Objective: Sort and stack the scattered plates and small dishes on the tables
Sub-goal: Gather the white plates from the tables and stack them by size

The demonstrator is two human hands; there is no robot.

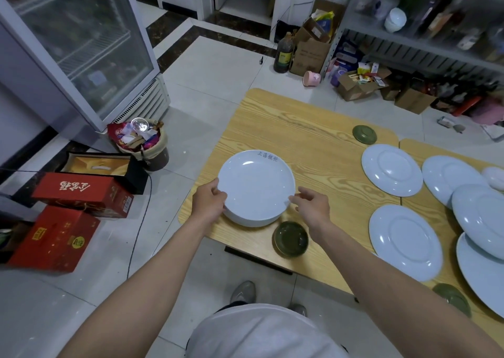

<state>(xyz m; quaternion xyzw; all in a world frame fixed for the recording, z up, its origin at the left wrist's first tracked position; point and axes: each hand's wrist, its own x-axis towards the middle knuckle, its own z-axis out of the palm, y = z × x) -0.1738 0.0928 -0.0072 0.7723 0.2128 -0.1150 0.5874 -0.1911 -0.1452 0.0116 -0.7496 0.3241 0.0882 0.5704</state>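
Note:
A stack of white deep plates [256,186] stands near the left front corner of the wooden table [313,128]. My left hand [208,201] grips the top plate's left rim. My right hand [311,206] touches its right rim with thumb and fingertips. A small dark green dish [290,238] sits just in front of the stack, under my right wrist. More white flat plates lie to the right: one at the back [392,169] and one in front [405,242]. Two more green dishes lie upside down, one at the back [364,134] and one at the front edge [451,297].
More white plates [480,216] overlap at the far right on a second table, with a small white dish [495,177]. On the floor left stand a full bin [144,145], red boxes [81,194] and a glass-door fridge [81,44]. Shelves and cardboard boxes [360,85] lie behind.

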